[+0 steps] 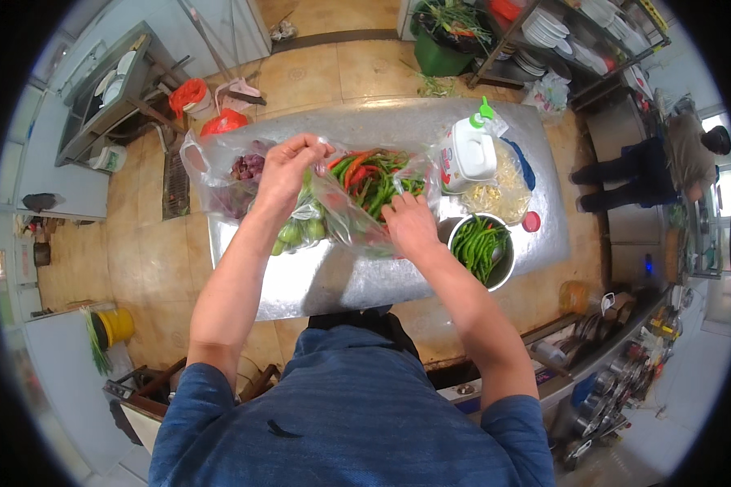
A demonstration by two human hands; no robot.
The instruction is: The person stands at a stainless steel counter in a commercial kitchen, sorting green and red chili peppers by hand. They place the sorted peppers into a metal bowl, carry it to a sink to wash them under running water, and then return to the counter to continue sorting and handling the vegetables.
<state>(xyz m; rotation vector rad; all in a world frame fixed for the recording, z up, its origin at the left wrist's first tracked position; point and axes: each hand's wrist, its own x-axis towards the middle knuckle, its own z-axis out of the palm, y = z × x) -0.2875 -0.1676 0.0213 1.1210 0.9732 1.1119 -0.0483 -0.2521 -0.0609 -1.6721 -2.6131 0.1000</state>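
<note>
A clear plastic bag [347, 216] of red and green chili peppers [365, 176] lies with its mouth spread on the metal table [280, 292]. My left hand [289, 167] pinches the bag's left edge and holds it raised. At the bag's right side, my right hand [411, 222] grips the plastic near its rim. Just right of my right forearm, a round container [510, 268] holds long green peppers [478, 246]. Green round vegetables [301, 231] in a clear bag sit beneath my left wrist. Behind my left hand is a bag of purple onions [248, 166].
A white jug [469, 152] with a green pump stands at the back right, beside a bag of pale sprouts [499, 198]. A red cap [530, 221] lies near the table's right side. Beyond are a green bin [441, 55], a dish rack [512, 36] and another person [646, 164].
</note>
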